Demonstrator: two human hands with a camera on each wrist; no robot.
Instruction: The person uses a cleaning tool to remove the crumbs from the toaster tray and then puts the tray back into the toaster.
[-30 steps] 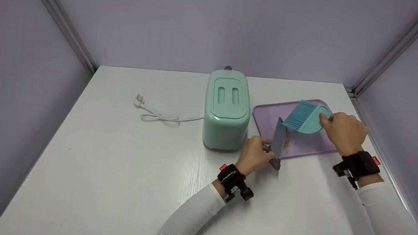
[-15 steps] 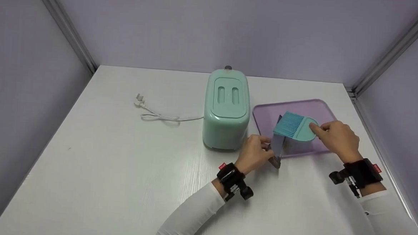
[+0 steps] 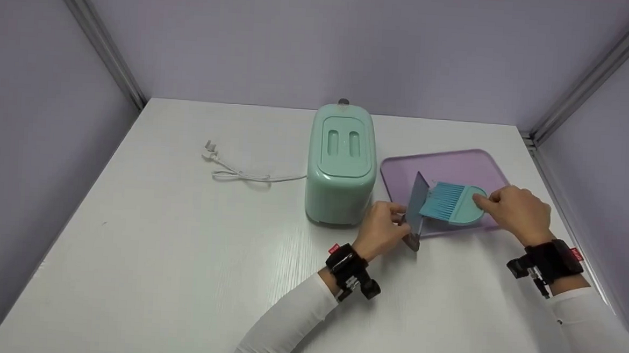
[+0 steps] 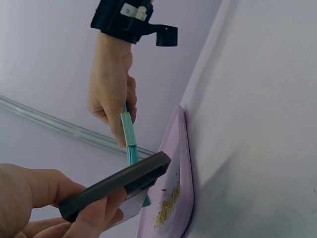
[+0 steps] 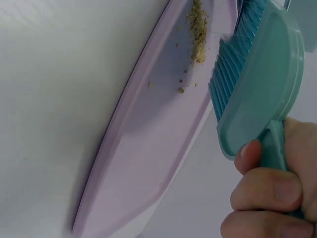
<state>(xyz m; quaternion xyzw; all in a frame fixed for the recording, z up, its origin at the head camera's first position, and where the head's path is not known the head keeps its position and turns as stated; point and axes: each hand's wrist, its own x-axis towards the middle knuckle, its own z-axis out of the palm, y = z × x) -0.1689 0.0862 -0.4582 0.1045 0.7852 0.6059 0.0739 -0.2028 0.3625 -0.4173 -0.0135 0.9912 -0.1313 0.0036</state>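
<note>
My left hand (image 3: pixel 381 231) grips the dark end of a thin grey metal crumb tray (image 3: pixel 416 203), which stands steeply tilted at the left part of a purple tray (image 3: pixel 466 165). In the left wrist view, fingers and thumb pinch that dark edge. My right hand (image 3: pixel 517 211) holds a mint-green hand brush (image 5: pixel 262 84) by its handle. Its blue bristles reach the face of the crumb tray in the head view. Yellow-brown crumbs (image 5: pixel 198 32) lie in a small heap on the purple tray, with a few scattered bits around.
A mint-green toaster (image 3: pixel 340 194) stands just left of the purple tray, close to my left hand. Its white cord (image 3: pixel 239 176), bundled, runs left to a plug (image 3: pixel 208 150) on the white table (image 3: pixel 181 255). Walls enclose the back and sides.
The brush swept left across the crumb tray's upper part, then came back slightly right and nearer to me. The left hand stays almost still, with the crumb tray tilted a little differently.
</note>
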